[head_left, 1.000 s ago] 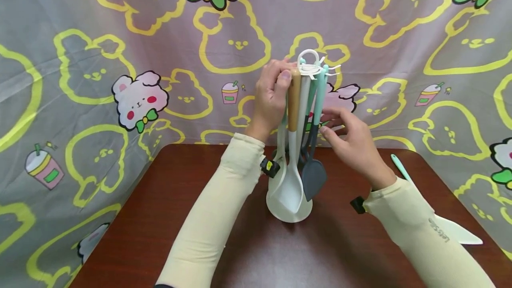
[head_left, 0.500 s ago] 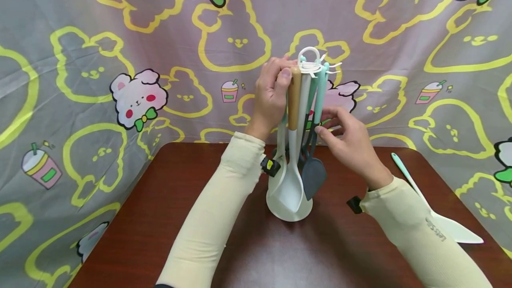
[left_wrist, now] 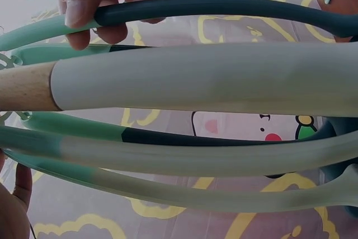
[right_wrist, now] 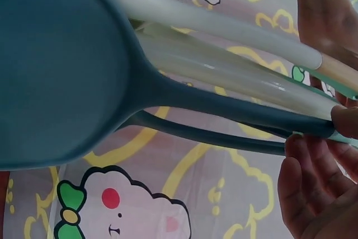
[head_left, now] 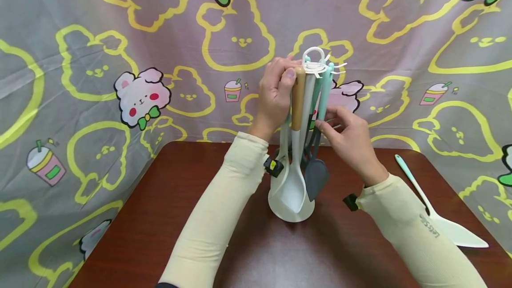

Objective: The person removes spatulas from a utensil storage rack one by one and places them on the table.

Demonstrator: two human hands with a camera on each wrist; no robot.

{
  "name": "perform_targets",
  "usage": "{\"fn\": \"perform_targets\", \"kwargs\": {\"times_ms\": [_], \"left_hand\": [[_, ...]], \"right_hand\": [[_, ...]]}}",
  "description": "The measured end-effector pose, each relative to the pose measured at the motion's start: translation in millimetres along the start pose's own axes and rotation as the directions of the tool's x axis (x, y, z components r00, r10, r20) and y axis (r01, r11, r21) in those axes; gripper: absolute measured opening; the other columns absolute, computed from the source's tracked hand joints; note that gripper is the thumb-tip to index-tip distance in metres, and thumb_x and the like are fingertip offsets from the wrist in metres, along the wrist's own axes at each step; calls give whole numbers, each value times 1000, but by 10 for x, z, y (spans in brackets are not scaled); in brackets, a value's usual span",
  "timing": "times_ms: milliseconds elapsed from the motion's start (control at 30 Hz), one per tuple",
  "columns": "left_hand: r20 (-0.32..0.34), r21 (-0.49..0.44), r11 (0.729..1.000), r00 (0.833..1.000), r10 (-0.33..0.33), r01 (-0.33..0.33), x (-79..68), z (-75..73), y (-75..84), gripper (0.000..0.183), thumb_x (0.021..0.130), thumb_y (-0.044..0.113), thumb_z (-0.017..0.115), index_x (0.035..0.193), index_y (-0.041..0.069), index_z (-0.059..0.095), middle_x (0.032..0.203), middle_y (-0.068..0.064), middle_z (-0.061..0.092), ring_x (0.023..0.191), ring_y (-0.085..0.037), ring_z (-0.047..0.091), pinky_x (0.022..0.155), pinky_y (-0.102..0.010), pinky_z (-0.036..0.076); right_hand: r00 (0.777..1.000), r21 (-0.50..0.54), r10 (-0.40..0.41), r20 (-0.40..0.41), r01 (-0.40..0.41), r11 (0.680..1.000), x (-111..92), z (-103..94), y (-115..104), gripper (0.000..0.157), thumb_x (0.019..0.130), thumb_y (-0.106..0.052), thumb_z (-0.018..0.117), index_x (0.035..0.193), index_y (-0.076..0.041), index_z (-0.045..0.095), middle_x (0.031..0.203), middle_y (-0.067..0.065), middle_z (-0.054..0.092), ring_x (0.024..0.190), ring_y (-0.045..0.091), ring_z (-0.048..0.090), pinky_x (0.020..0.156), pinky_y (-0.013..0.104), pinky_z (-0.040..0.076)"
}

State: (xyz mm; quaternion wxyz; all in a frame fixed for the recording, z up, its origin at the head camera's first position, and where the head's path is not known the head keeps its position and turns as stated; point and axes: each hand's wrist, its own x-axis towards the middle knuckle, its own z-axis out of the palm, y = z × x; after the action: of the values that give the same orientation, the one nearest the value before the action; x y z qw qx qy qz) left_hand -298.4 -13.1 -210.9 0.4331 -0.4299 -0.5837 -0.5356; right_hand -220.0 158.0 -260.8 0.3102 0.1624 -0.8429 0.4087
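Observation:
A white utensil stand (head_left: 280, 211) with a round base and a ringed top holds several hanging kitchen tools. My left hand (head_left: 274, 94) grips its upper end, thumb against the wooden handle of a white spoon (head_left: 294, 188). On the stand's right side hangs a dark blue-grey spatula (head_left: 316, 179) with a mint handle. My right hand (head_left: 350, 134) pinches this spatula where mint meets dark, thumb in front and fingers behind, as the left wrist view shows. The spatula's broad blade (right_wrist: 61, 71) fills the left of the right wrist view. Most left fingers are hidden behind the handles.
A white turner (head_left: 460, 232) with a mint handle lies at the right of the brown table (head_left: 180, 181), partly behind the right sleeve. A patterned cloth (head_left: 192, 34) hangs behind the table. White hooks (head_left: 339, 69) stick out at the stand's top right.
My right hand has moved a little to the left and its thumb and fingers have come together on the spatula's handle. The left hand keeps its place at the stand.

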Motion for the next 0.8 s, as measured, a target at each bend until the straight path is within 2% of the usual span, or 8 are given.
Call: {"fn": "perform_targets", "kwargs": {"times_ms": [267, 600, 800], "left_hand": [[-12, -19, 1000, 1000, 10, -10, -6, 23, 11, 27, 95, 11, 42, 92, -6, 63, 96, -23, 65, 106, -37, 60, 115, -31, 41], [-15, -16, 1000, 1000, 13, -13, -3, 40, 3, 29, 96, 12, 42, 93, -7, 64, 99, -25, 66, 104, -38, 59, 115, -27, 40], [-34, 41, 999, 999, 21, -19, -14, 25, 22, 34, 96, 15, 41, 98, -5, 69, 92, -20, 66, 95, -33, 58, 102, -30, 45]], "right_hand": [[999, -27, -8, -33, 7, 1000, -11, 11, 77, 23, 92, -14, 69, 113, -7, 72, 88, 12, 71, 70, -15, 55, 65, 6, 45], [999, -30, -29, -46, 27, 999, -72, -1, 120, 25, 94, -14, 67, 117, -7, 71, 92, 12, 72, 75, -10, 55, 66, 6, 46], [997, 13, -50, -56, 51, 999, -103, 2, 129, 26, 93, -13, 67, 118, -8, 72, 95, 11, 72, 78, -11, 57, 67, 5, 48]]}}
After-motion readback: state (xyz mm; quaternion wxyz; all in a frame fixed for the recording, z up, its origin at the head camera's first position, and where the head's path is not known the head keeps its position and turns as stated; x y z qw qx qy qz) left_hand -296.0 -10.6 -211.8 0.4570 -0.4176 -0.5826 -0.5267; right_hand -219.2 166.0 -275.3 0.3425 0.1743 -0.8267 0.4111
